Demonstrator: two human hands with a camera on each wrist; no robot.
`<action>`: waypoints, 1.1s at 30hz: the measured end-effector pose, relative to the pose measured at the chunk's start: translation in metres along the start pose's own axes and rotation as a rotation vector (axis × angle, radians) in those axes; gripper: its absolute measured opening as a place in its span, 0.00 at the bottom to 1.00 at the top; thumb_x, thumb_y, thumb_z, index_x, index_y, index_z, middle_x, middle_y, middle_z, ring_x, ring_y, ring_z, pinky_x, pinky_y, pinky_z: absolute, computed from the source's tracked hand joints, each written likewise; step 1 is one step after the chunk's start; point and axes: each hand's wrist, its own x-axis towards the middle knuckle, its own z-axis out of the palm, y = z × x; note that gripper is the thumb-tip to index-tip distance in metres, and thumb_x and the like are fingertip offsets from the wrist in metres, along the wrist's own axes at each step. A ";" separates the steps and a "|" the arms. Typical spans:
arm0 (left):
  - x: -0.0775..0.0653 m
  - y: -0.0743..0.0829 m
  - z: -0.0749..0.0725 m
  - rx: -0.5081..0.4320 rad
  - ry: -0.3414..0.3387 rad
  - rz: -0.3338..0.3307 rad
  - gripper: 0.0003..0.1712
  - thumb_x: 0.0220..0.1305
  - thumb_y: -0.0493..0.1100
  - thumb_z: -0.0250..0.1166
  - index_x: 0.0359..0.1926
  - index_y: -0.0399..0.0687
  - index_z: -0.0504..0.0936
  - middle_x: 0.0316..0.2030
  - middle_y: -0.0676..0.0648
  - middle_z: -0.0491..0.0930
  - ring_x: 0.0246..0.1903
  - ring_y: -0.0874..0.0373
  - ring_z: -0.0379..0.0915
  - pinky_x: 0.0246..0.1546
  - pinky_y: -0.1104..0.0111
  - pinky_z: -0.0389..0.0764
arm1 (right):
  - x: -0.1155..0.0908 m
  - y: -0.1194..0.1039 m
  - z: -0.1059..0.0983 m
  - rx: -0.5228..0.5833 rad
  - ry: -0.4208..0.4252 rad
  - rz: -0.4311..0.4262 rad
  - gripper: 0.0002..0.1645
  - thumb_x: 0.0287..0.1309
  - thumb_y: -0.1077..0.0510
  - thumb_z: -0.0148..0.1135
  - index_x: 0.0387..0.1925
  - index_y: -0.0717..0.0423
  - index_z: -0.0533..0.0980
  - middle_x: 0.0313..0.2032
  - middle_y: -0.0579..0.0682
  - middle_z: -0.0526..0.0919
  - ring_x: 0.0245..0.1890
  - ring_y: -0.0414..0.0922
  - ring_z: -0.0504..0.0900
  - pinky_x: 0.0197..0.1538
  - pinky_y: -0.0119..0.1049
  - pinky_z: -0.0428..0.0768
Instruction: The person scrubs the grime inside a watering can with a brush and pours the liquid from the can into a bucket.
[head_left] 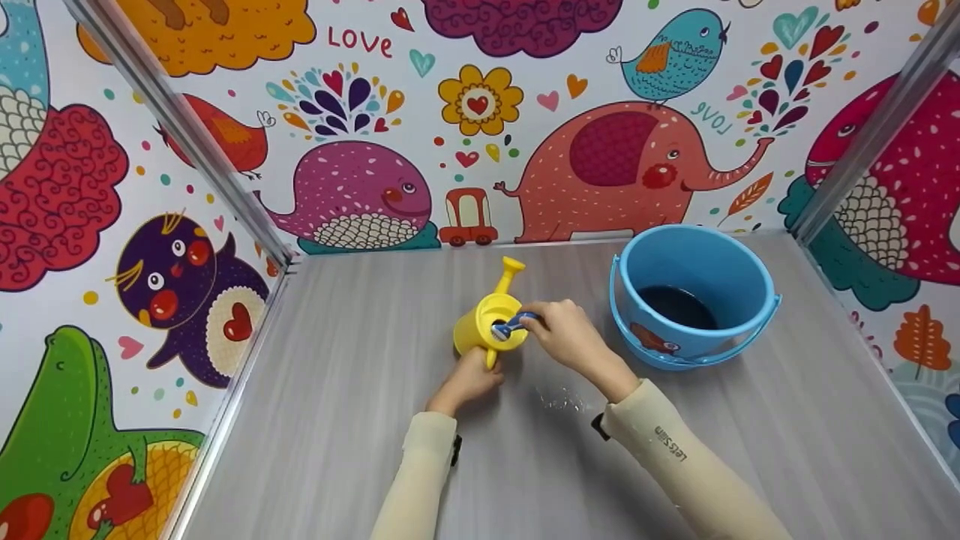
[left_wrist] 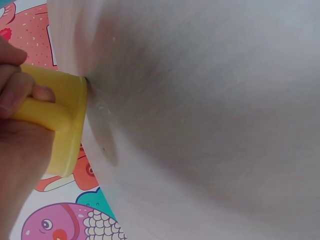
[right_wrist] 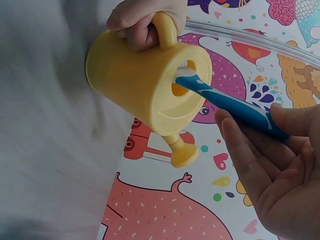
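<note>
A yellow watering can point(head_left: 469, 330) stands on the table, its spout pointing to the far side. My left hand point(head_left: 472, 377) grips its handle on the near side; fingers wrap the handle in the left wrist view too. In my right hand point(head_left: 568, 335) is a blue-and-white toothbrush point(right_wrist: 240, 111), held by the end of its handle between thumb and fingers. The brush head, with white bristles, sits at the round opening in the can's top, part of it hidden by the rim.
To the right stands a light blue bucket point(head_left: 731, 281) with dark-looking liquid point(head_left: 677, 306) at its bottom and its handle hanging down. Small wet drops point(head_left: 561, 399) dot the grey table point(head_left: 337, 435) between the forearms. Printed wall panels point(head_left: 480, 172) border the table at the back and sides.
</note>
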 end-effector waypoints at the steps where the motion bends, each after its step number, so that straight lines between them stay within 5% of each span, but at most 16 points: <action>1: 0.000 0.000 0.000 -0.004 -0.004 -0.006 0.23 0.51 0.26 0.60 0.14 0.53 0.61 0.14 0.58 0.58 0.15 0.64 0.53 0.20 0.71 0.58 | 0.000 0.000 0.001 -0.001 0.002 -0.001 0.14 0.68 0.56 0.59 0.48 0.60 0.83 0.34 0.52 0.87 0.23 0.40 0.74 0.31 0.34 0.76; 19: 0.000 -0.001 -0.001 -0.013 0.004 0.045 0.22 0.51 0.25 0.60 0.16 0.51 0.61 0.14 0.57 0.58 0.15 0.64 0.53 0.20 0.71 0.58 | 0.001 -0.001 0.024 -0.037 -0.021 -0.001 0.13 0.67 0.57 0.61 0.47 0.59 0.83 0.40 0.54 0.88 0.34 0.44 0.86 0.42 0.43 0.86; 33: 0.001 0.000 0.000 0.066 0.003 0.074 0.22 0.50 0.26 0.60 0.15 0.52 0.61 0.13 0.58 0.57 0.14 0.64 0.52 0.19 0.73 0.57 | -0.002 0.003 0.019 -0.005 -0.030 -0.021 0.13 0.67 0.56 0.61 0.47 0.58 0.84 0.38 0.51 0.88 0.29 0.40 0.80 0.38 0.39 0.83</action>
